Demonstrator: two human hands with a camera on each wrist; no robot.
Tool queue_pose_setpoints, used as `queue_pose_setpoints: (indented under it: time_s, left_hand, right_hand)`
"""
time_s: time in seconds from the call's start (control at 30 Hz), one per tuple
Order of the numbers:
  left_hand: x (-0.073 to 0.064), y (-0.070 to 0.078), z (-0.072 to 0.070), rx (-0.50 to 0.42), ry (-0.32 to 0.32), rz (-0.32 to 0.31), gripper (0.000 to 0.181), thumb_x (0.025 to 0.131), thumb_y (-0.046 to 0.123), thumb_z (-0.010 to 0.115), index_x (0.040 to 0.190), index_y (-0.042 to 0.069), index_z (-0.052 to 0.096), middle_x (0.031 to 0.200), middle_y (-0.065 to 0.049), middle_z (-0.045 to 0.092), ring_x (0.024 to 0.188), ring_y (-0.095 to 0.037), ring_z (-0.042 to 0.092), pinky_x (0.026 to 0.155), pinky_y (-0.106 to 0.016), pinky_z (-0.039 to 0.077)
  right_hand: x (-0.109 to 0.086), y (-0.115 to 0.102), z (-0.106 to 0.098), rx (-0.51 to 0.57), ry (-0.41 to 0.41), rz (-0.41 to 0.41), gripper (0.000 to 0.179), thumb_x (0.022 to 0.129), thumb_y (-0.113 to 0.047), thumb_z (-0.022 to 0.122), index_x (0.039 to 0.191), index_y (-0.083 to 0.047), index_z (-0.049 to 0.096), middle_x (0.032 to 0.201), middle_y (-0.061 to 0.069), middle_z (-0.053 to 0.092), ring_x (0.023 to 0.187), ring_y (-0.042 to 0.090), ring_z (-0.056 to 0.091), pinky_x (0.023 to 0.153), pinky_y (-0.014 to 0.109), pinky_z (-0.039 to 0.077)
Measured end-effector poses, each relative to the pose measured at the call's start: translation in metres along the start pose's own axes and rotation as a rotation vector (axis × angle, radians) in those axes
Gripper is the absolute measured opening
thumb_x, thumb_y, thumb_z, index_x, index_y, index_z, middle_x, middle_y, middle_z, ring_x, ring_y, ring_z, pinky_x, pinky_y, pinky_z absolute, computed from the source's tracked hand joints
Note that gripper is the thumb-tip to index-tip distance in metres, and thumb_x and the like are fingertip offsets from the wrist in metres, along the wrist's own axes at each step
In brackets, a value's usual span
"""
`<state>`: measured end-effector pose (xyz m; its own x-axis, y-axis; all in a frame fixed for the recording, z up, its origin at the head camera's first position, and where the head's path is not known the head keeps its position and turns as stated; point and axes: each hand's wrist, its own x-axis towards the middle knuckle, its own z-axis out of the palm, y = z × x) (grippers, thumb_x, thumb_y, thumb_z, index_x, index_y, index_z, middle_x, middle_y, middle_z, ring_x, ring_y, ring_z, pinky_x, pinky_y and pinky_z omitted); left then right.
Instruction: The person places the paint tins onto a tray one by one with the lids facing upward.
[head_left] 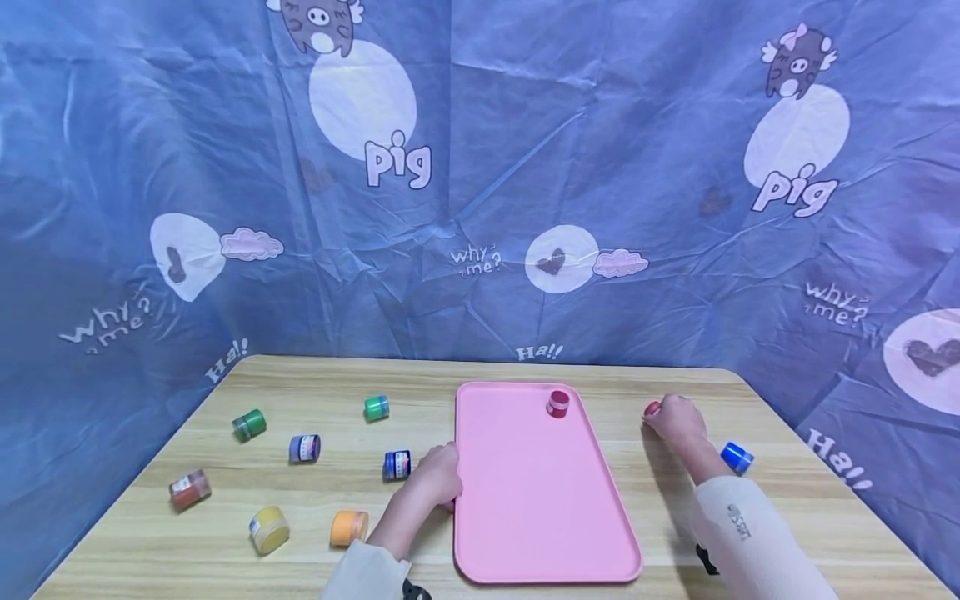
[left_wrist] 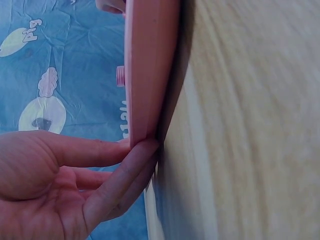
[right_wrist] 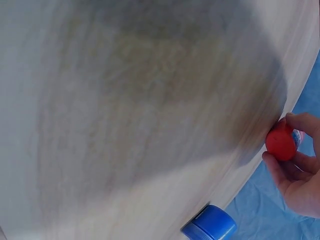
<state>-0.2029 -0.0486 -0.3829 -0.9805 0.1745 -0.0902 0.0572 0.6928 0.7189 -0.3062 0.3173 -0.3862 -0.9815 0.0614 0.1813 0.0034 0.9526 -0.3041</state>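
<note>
My left hand (head_left: 435, 477) pinches the left rim of a pink tray (head_left: 536, 500), thumb on one side and fingers on the other in the left wrist view. Inside the tray's far right corner sits a dark red paint jar (head_left: 558, 404). To the right of the tray, my right hand (head_left: 678, 425) grips a small paint jar with a red lid (right_wrist: 281, 144) between thumb and fingers, close over the table. Its label is mostly hidden by the hand. A blue paint jar (head_left: 737, 457) lies on its side near the right forearm.
Left of the tray, several paint jars are scattered on the wooden table: green (head_left: 377, 407), another green (head_left: 249, 425), purple (head_left: 305, 449), dark blue (head_left: 397, 465), brownish red (head_left: 190, 490), yellow (head_left: 269, 530) and orange (head_left: 349, 528). A blue printed curtain (head_left: 510, 208) hangs behind the table.
</note>
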Motion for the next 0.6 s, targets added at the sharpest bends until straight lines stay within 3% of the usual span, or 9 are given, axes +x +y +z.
queue_pose_setpoints:
  time_s: [0.6]
  left_hand:
    - [0.0013, -0.0019, -0.0002, 0.001, 0.001, -0.013, 0.041, 0.07, -0.022, 0.054, 0.11, -0.016, 0.049, 0.085, -0.022, 0.05, 0.047, -0.019, 0.052, 0.041, -0.027, 0.048]
  right_hand:
    - [-0.0002, -0.0094, 0.0019, 0.044, 0.028, -0.077, 0.019, 0.073, -0.013, 0.065, 0.063, -0.005, 0.051, 0.063, 0.01, 0.05, 0.06, 0.027, 0.048, 0.059, 0.045, 0.044]
